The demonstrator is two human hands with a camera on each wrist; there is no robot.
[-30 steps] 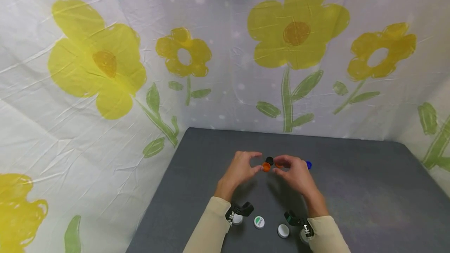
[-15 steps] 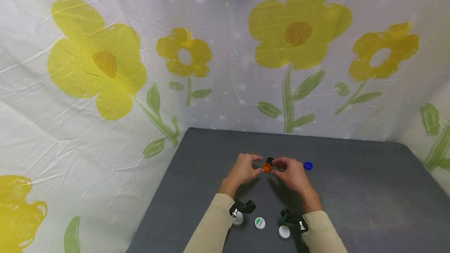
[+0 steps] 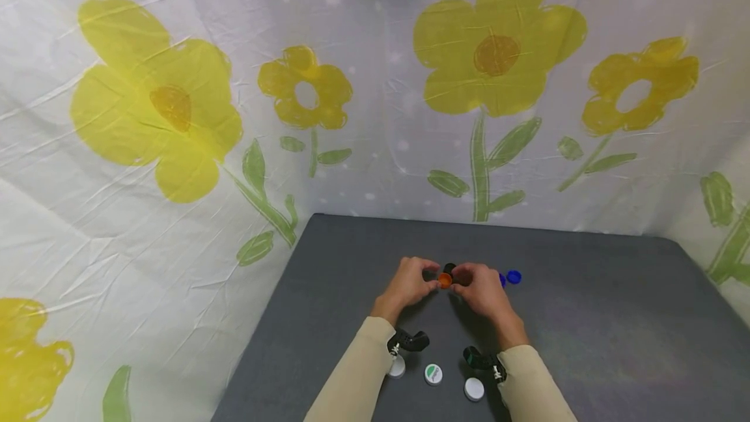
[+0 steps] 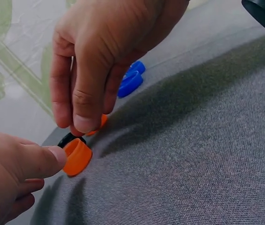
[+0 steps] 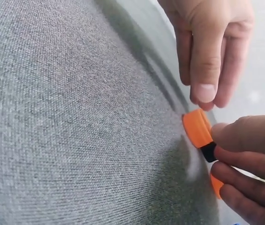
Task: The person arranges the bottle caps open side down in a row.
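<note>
An orange bottle cap [image 3: 445, 281] lies on the grey table between my two hands, with a black bottle cap [image 3: 449, 268] just behind it. From the left, my left hand [image 3: 408, 282] reaches in, thumb tip right by the orange cap's edge. Opposite it, my right hand [image 3: 482, 288] has its bent fingers and thumb around the other side. Small gaps show between the fingertips and this cap in the wrist views; firm contact cannot be told. Another orange cap [image 4: 99, 124] is partly hidden behind my right hand's fingers.
Two blue caps [image 3: 513, 277] lie right of my right hand, one partly covered by it. Nearer the front are a green-and-white cap [image 3: 433, 374] and a white cap [image 3: 474, 389]. Another white cap [image 3: 396, 366] sits by my left wrist. A flowered cloth [image 3: 375, 168] hangs behind the table.
Both hands have drawn slightly closer together around the orange cap. My right hand shifted left, uncovering more of the blue caps and hiding the second orange cap from the head view.
</note>
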